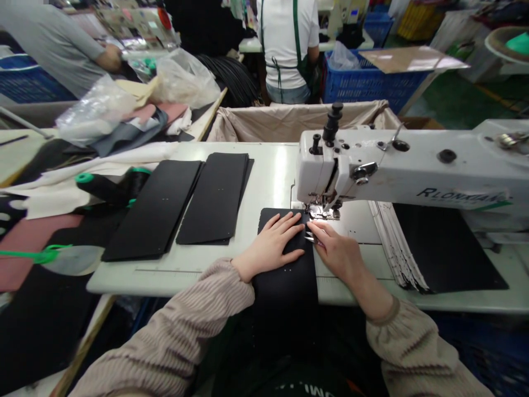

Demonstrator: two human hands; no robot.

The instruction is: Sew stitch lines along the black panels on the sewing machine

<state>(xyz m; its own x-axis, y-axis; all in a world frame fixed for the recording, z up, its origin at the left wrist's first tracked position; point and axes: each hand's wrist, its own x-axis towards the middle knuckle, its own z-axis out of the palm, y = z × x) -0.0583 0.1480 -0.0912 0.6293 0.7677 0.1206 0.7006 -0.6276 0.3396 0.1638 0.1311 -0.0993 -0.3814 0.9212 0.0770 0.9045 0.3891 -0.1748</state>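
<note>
A long black panel (285, 292) lies under the sewing machine (397, 165), its near end hanging over the table edge towards me. My left hand (275, 242) rests flat on this panel with the fingers spread. Beside the panel's right edge, my right hand (336, 248) is closed around small metal thread snips (311, 238), whose pointed blades stick out to the left. Its thumb and index finger reach to the panel's edge just in front of the presser foot (324, 212). The snips' handle is hidden in the palm.
Two stacks of black panels, one nearer (152, 209) and one farther (215, 198), lie on the left. A thick pile of black pieces with pale edges (446, 248) sits right. Black thread cones (103, 187) lie far left. A cloth-lined bin (264, 124) stands behind the table; two people work beyond.
</note>
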